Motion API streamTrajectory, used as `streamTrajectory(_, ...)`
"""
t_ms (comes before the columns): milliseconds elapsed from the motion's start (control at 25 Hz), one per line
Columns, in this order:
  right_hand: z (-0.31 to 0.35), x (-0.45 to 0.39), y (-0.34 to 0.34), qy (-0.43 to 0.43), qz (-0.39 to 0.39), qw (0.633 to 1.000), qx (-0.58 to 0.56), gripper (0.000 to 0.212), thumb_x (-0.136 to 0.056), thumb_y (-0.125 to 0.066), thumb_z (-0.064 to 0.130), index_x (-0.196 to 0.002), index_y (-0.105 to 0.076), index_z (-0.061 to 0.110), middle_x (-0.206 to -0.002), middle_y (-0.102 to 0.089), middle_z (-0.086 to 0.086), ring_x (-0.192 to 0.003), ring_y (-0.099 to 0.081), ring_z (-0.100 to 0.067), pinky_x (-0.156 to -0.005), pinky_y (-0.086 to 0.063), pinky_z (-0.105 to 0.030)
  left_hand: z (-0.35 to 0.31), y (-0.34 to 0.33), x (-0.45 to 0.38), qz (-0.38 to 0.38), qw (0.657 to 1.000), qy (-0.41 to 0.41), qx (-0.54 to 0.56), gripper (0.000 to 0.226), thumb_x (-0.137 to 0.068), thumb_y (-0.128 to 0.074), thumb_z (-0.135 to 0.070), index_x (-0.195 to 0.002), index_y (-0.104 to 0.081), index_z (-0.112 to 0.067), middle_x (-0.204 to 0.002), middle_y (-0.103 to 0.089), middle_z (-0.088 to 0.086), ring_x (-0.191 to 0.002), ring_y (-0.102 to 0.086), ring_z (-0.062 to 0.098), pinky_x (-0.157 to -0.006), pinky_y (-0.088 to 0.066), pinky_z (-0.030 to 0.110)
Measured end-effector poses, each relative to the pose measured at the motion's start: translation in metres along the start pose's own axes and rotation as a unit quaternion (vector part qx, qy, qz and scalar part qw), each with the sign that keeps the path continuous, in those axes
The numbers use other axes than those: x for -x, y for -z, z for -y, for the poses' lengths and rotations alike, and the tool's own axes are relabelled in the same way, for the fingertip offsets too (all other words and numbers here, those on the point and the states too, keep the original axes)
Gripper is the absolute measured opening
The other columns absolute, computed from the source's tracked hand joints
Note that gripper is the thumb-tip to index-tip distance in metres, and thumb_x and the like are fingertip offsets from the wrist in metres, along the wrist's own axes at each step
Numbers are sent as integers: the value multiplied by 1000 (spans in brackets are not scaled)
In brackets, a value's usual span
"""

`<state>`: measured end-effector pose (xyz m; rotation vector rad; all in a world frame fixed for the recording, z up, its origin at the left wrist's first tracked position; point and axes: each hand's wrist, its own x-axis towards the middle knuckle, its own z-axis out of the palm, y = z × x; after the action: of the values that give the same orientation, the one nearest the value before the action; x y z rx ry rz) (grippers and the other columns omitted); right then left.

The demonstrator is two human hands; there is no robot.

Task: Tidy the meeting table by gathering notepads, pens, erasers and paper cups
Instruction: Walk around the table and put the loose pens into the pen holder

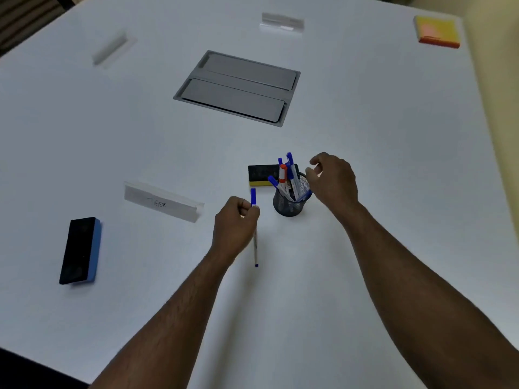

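Note:
My left hand (234,227) pinches a blue-capped white pen (255,242), held upright just left of a black mesh pen cup (289,204). The cup holds several blue pens and one with an orange cap. My right hand (332,179) hovers beside the cup's right rim, fingers spread and curled, holding nothing. A yellow-backed black eraser (261,175) lies right behind the cup. A blue-backed black eraser (81,251) lies at the left. A yellow and orange sticky-note pad (438,32) sits at the far right corner.
A name card reading "TIGER" (163,203) stands left of my hands. Two clear card holders (282,22) (111,49) stand farther back. A grey cable hatch (237,88) is set into the white table (365,122). The table's near edge runs bottom left.

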<state>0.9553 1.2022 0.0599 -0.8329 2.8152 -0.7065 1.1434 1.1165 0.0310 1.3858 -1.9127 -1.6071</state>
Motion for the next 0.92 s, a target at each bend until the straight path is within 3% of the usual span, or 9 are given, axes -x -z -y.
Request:
streamTrajectory(80,8,26,7,11,7,997,-79,14,-89,-59,20,-99,-67,15,-90,-69,2,-83,-63,-16,-70,-49,-27,-17,-7,-1,12,999,-23,31,9,-92,-61,-24,-90,-59,-15,-91,-69,7,-86,-69,25,-72,-61,38)
streamTrajectory(160,18,55,11,18,126,982,-141,13,-87,-63,20,-100,-65,20,-85,-66,10,-76,-62,-6,-69,-51,-22,-32,-15,-3,22,996,-48,67,5,-94,-60,-22,-89,-58,-20,-94,-69,8,-87,-69,25,-70,-61,35)
streamTrajectory(240,20,75,6,22,196,966,-167,23,-84,-71,24,-105,-61,22,-87,-68,10,-75,-63,-5,-71,-55,-22,-40,-25,-6,25,995,-71,63,8,-93,-60,-23,-86,-57,-26,-92,-69,4,-86,-70,24,-74,-61,41)
streamTrajectory(360,9,81,-2,24,122,981,-152,23,-86,-71,27,-102,-60,16,-84,-70,0,-70,-63,-12,-63,-52,-21,-41,-38,-7,50,994,-82,56,5,-96,-58,-25,-92,-60,-23,-95,-70,3,-86,-70,21,-77,-61,44)
streamTrajectory(440,0,75,3,13,66,986,-151,18,-87,-70,26,-98,-61,14,-83,-70,-1,-66,-61,-9,-60,-51,-17,-38,-46,-4,69,992,-97,48,17,-100,-52,-28,-108,-63,-16,-109,-70,6,-92,-70,19,-78,-60,36)
streamTrajectory(520,-4,66,14,-10,-1,982,-190,17,-89,-68,23,-100,-61,13,-86,-69,2,-65,-61,-1,-57,-46,-5,-25,-49,-7,71,980,-160,-93,33,-101,-48,-30,-130,-57,-16,-130,-63,5,-108,-64,19,-85,-54,31)
streamTrajectory(640,0,47,21,-12,-84,971,-222,23,-92,-64,23,-109,-61,9,-97,-72,-3,-79,-66,-5,-69,-51,-8,-1,-52,-12,116,894,-231,-366,50,-99,-50,-28,-147,-40,-19,-156,-35,-1,-130,-46,21,-94,-49,34)
streamTrajectory(760,8,32,9,-6,-44,979,-198,26,-94,-61,24,-113,-61,7,-105,-72,-8,-93,-69,-16,-79,-55,-22,9,-53,-11,129,879,-233,-396,57,-98,-52,-26,-151,-33,-22,-163,-18,-5,-138,-36,21,-96,-50,37)
streamTrajectory(920,6,24,-8,1,33,992,-118,33,-93,-62,26,-120,-60,7,-116,-69,-9,-102,-67,-22,-86,-52,-26,12,-53,-12,129,882,-236,-386,59,-97,-52,-26,-152,-30,-22,-163,-17,-6,-140,-34,21,-97,-49,36)
